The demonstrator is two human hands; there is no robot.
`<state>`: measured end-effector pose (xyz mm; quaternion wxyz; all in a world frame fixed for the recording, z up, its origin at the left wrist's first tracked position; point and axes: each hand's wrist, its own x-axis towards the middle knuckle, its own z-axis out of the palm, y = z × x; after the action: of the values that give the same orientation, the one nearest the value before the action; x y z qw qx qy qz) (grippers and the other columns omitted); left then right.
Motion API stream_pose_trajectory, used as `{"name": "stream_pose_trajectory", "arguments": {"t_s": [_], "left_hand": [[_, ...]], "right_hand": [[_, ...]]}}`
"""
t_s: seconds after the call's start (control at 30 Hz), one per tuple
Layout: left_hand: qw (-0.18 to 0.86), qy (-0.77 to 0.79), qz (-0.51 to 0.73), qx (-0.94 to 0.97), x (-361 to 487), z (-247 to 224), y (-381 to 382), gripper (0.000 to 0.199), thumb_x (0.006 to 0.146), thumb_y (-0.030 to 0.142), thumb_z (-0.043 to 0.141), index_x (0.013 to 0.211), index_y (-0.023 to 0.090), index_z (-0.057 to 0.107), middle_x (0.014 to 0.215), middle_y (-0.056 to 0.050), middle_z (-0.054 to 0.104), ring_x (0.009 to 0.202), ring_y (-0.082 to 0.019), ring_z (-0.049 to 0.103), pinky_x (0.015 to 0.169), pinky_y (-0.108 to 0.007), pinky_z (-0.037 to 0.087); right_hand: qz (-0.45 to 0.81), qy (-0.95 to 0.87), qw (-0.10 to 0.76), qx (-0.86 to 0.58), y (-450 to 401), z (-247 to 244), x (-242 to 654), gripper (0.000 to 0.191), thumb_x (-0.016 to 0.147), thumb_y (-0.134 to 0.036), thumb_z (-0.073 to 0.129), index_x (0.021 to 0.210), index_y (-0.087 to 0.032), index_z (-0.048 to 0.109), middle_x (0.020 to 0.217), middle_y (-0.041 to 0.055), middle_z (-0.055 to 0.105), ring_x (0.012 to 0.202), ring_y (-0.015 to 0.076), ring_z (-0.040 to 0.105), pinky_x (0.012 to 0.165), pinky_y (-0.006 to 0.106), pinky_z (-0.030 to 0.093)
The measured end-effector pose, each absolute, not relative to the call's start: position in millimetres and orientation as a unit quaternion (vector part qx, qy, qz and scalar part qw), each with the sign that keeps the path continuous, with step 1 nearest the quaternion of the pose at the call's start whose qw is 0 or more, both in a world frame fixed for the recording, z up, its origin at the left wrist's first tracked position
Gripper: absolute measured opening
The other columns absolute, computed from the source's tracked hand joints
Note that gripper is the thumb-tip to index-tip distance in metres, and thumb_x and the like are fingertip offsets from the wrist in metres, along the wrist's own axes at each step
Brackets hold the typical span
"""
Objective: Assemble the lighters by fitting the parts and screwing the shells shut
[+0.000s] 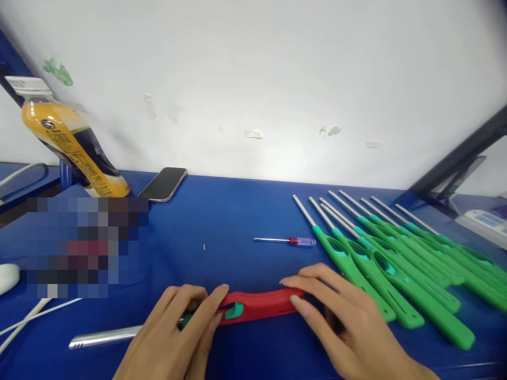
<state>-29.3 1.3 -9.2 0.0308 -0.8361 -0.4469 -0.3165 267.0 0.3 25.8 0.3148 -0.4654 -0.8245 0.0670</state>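
Two hands on a red long-nosed lighter at the table's near edge

The red long-nosed lighter (263,306) lies crosswise low in view, its metal barrel (106,336) pointing left. The left hand (174,330) has its grip closed around the front of the handle, covering the join with the barrel; only a sliver of dark green collar shows between the fingers. Just beside the left fingertips, a teal trigger (234,311) shows in the handle's opening, partly covered. The right hand (348,322) has a narrow grip on the handle's other end, thumb on the near side, and hides the butt. Whether the lighter's underside touches the table (222,211) is hard to tell.

Beyond the hands lie a tiny screw (204,247), too small for its head to be made out, and a screwdriver (293,241) with a clear purple handle. To the right, green lighters (420,278) lie fanned out; they overlap, so an exact count is uncertain, and the rightmost run out of view.

At the left, a pixelated patch (87,248) masks part of the tabletop. Behind it stand a yellow bottle (75,142) and a dark-screened smartphone (164,184), lying flat. White cables (24,323) and a white rounded object (8,278) are cut off by the left edge.
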Motion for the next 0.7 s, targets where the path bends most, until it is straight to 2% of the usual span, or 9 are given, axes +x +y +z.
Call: {"name": "stream_pose_trajectory", "arguments": {"t_s": [0.07, 0.17, 0.3, 0.33, 0.4, 0.47, 0.53, 0.6, 0.7], "left_hand": [[0.021, -0.480, -0.304, -0.823, -29, -9, 1, 0.035, 0.113, 0.031, 0.046, 0.145, 0.033, 0.060, 0.118, -0.004, 0.067, 0.102, -0.021, 0.065, 0.089, -0.035, 0.057], [0.027, -0.483, -0.293, -0.824, -29, -8, 1, 0.038, 0.113, 0.032, 0.047, 0.151, 0.034, 0.055, 0.120, -0.004, 0.066, 0.103, -0.023, 0.064, 0.086, -0.037, 0.053], [0.044, -0.485, -0.276, -0.829, -34, -5, 9, 0.042, 0.112, 0.037, 0.047, 0.154, 0.033, 0.051, 0.117, -0.003, 0.071, 0.098, -0.025, 0.066, 0.086, -0.041, 0.051], [0.048, -0.498, -0.268, -0.823, -36, -2, 14, 0.042, 0.112, 0.038, 0.046, 0.154, 0.032, 0.051, 0.116, -0.003, 0.072, 0.099, -0.026, 0.067, 0.087, -0.042, 0.051], [0.048, -0.533, -0.242, -0.809, -37, 8, 24, 0.040, 0.112, 0.038, 0.045, 0.150, 0.030, 0.054, 0.116, -0.004, 0.074, 0.103, -0.029, 0.069, 0.087, -0.044, 0.051], [0.022, -0.595, -0.186, -0.781, -34, 22, 38, 0.036, 0.111, 0.036, 0.043, 0.141, 0.027, 0.060, 0.121, -0.007, 0.074, 0.109, -0.032, 0.071, 0.083, -0.044, 0.051], [-0.048, -0.679, -0.101, -0.725, -27, 34, 51, 0.035, 0.109, 0.033, 0.045, 0.138, 0.023, 0.062, 0.124, -0.009, 0.074, 0.113, -0.034, 0.072, 0.088, -0.046, 0.051], [-0.063, -0.696, -0.078, -0.711, -20, 43, 63, 0.028, 0.109, 0.036, 0.047, 0.125, 0.021, 0.065, 0.114, -0.008, 0.075, 0.103, -0.034, 0.074, 0.082, -0.045, 0.049], [-0.062, -0.702, -0.063, -0.706, -12, 47, 74, 0.023, 0.110, 0.034, 0.047, 0.113, 0.021, 0.065, 0.101, -0.007, 0.074, 0.094, -0.035, 0.073, 0.072, -0.041, 0.042]], "right_hand": [[-0.033, -0.823, 0.318, -0.470, 5, 25, 273, 0.023, 0.107, -0.019, 0.058, 0.125, -0.026, 0.071, 0.112, 0.0045, 0.075, 0.098, 0.0191, 0.076, 0.083, 0.032, 0.063], [-0.133, -0.813, 0.273, -0.497, 18, 30, 288, 0.017, 0.107, -0.019, 0.061, 0.119, -0.023, 0.072, 0.110, 0.0063, 0.077, 0.099, 0.0246, 0.073, 0.084, 0.040, 0.061], [-0.189, -0.841, 0.156, -0.482, 39, 34, 306, 0.038, 0.110, -0.019, 0.053, 0.147, -0.019, 0.062, 0.145, 0.0139, 0.068, 0.134, 0.0358, 0.062, 0.105, 0.057, 0.055], [-0.198, -0.852, 0.130, -0.466, 44, 33, 310, 0.042, 0.110, -0.018, 0.051, 0.151, -0.017, 0.059, 0.150, 0.0145, 0.066, 0.139, 0.0372, 0.058, 0.109, 0.060, 0.052], [-0.213, -0.870, 0.097, -0.434, 51, 31, 314, 0.044, 0.109, -0.012, 0.047, 0.151, -0.014, 0.058, 0.147, 0.0146, 0.069, 0.140, 0.0375, 0.059, 0.111, 0.063, 0.050], [-0.210, -0.881, 0.086, -0.414, 54, 29, 316, 0.046, 0.107, -0.006, 0.043, 0.149, -0.012, 0.059, 0.135, 0.0133, 0.075, 0.131, 0.0352, 0.066, 0.111, 0.063, 0.050], [-0.199, -0.884, 0.094, -0.413, 54, 29, 317, 0.048, 0.106, -0.003, 0.042, 0.148, -0.015, 0.061, 0.126, 0.0113, 0.078, 0.121, 0.0327, 0.071, 0.108, 0.061, 0.051], [-0.192, -0.878, 0.122, -0.421, 50, 32, 316, 0.047, 0.106, -0.004, 0.043, 0.146, -0.019, 0.062, 0.123, 0.0096, 0.078, 0.113, 0.0313, 0.073, 0.104, 0.059, 0.054], [-0.177, -0.856, 0.205, -0.441, 41, 42, 311, 0.037, 0.109, -0.013, 0.049, 0.141, -0.022, 0.064, 0.123, 0.0077, 0.078, 0.108, 0.0280, 0.074, 0.095, 0.047, 0.059]]}}
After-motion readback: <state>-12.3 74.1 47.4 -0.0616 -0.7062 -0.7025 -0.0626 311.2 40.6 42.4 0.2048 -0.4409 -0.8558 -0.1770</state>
